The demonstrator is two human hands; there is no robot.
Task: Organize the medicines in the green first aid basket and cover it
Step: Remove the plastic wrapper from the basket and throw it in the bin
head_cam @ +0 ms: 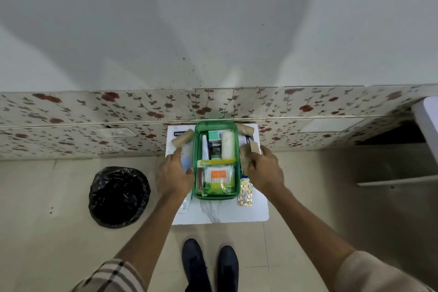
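The green first aid basket (196,149) stands on a small white table (220,213), filled with a white roll (227,146), a cotton swab pack (218,174), small boxes and tubes. My left hand (174,173) rests against the basket's left wall, fingers spread, holding nothing. To the right of the basket, my right hand (264,169) grips a tan bandage roll (246,157). A yellow tablet strip (246,192) lies by the basket's near right corner. Two more tan rolls lie at the table's back, one to the left (183,141) and one to the right (245,129).
A black-lined waste bin (119,195) stands on the floor left of the table. A floral-papered ledge (94,111) runs behind it, below a white wall. A white furniture edge (426,121) shows at the right. My dark shoes (211,265) are in front of the table.
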